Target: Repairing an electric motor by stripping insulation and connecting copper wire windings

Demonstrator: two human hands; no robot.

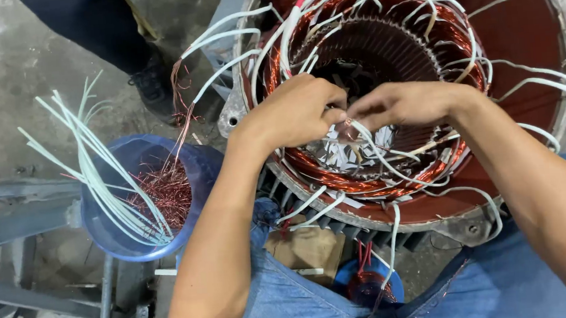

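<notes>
Head-cam view down onto a large motor stator [527,36], red-brown housing w/ grey rim, filling the far right. Inside the bore sits a ring of shiny copper windings [310,167], w/ white paper slot wedges showing at the near side. Many white sleeved leads [223,67] spring out of the coil ends in all directions.

Left, lower than the stator: a blue bucket [203,161] holding a tangle of scrap copper wire [162,190] and a bunch of pale sleeve tubes [87,163] leaning out to the far left. Grey metal frame bars [13,191] beside it, on a concrete floor. Another person's dark trouser leg and shoe [152,85] stand at the far left of the stator. Blue jeans of the wearer at the near edge.

Both hands meet over the near side of the bore. Left hand [296,111] has fingers pinched shut on a small joint [346,127], a wire end where a white lead meets copper. Right hand [402,104] fingers are pinched on the same spot from the other side, almost touching the left.

The joint looks tiny, reddish-copper w/ white sleeve trailing near-right. Likely light, thin, springy; bare wire bends easily and the enamel prob. scratches. Best held by fingertips close to the end, on the sleeve where possible.
</notes>
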